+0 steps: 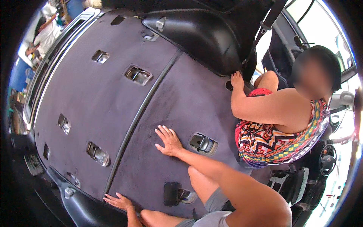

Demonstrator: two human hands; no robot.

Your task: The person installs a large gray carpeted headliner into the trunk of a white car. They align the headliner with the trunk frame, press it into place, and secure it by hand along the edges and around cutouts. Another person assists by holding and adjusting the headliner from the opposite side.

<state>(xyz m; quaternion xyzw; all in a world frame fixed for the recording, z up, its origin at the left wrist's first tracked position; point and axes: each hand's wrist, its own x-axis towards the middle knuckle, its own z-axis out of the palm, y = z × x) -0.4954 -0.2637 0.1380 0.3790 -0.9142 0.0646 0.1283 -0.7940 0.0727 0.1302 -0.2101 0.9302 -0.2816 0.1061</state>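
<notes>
A grey carpet (196, 94) covers the floor of a vehicle's interior, crossed by a dark seam strip (141, 109). My right hand (169, 141) lies flat on the carpet with its fingers spread, between the strip and a cutout showing a metal seat bracket (203, 143). Lower left, my left hand (119, 202) rests with fingers stretched out at the near end of the strip, beside the black side trim (85, 204). Neither hand holds anything. A dark square flap (171, 193) sits beside another cutout near my legs.
To the right a co-worker in a patterned top (280, 140) crouches, one hand (237, 80) at the carpet edge by the black wheel-arch trim (200, 38). Several metal-lined cutouts (138, 75) dot the carpet. A seat belt (266, 24) hangs at the upper right; a steering wheel (328, 160) is beyond.
</notes>
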